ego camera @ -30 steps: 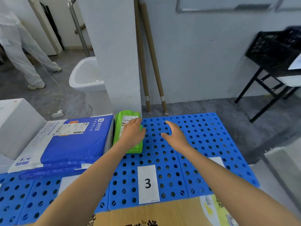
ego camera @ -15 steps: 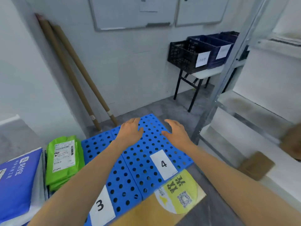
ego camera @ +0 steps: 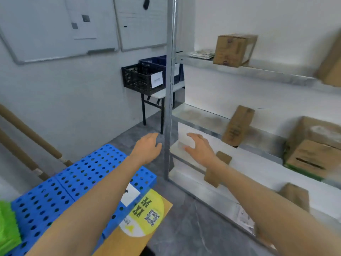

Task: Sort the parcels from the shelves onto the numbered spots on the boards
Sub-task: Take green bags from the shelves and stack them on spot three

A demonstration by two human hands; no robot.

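Note:
Both my hands are raised, empty, with relaxed fingers. My left hand (ego camera: 147,148) hovers just left of the metal shelf post (ego camera: 169,93); my right hand (ego camera: 200,148) is just right of it, in front of a low shelf. Brown cardboard parcels sit on the shelves: one box (ego camera: 234,49) on the top shelf, a leaning box (ego camera: 238,125) on the middle shelf, a bigger box (ego camera: 313,146) at the right, and a small one (ego camera: 216,170) partly behind my right forearm. The blue perforated board (ego camera: 73,182) lies at lower left, a green parcel (ego camera: 7,224) on its left edge.
A flat cardboard parcel with a yellow sticker (ego camera: 145,213) lies at the board's near edge. Black and blue crates (ego camera: 142,78) stand on a folding table behind the post. Cardboard tubes (ego camera: 27,133) lean on the wall. Whiteboards hang above. Grey floor lies between board and shelves.
The view has swung right from the board to the shelves. My left hand has come off the green parcel, and both empty hands now hover near the shelf post.

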